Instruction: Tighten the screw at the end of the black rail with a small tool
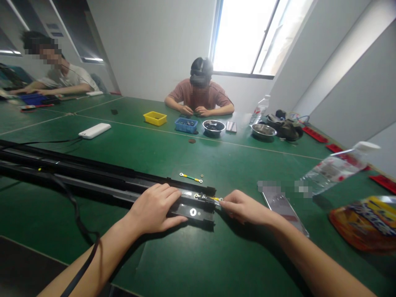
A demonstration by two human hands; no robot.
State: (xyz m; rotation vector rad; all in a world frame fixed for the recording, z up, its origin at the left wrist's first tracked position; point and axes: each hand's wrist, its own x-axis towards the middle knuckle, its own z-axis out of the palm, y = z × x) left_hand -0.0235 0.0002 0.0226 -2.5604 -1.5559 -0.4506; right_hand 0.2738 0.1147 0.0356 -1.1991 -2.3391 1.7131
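Note:
My left hand is wrapped over a long black metal rail, close to its right end, with the thumb along the near side. Fingers pinched, my right hand holds a small wrench by its outer end. The tool's other end reaches into the rail's channel, at a small bolt fitting beside a ring terminal. A yellow-sleeved wire end shows by my right fingertips. Just behind the rail lies a short green-and-yellow ground wire with ring ends, and a small brass-coloured nut.
To the right are a phone, a tilted water bottle and an orange snack bag. A black cable crosses my left forearm. Farther back stand a yellow bin, blue bin and metal bowls; two people sit beyond.

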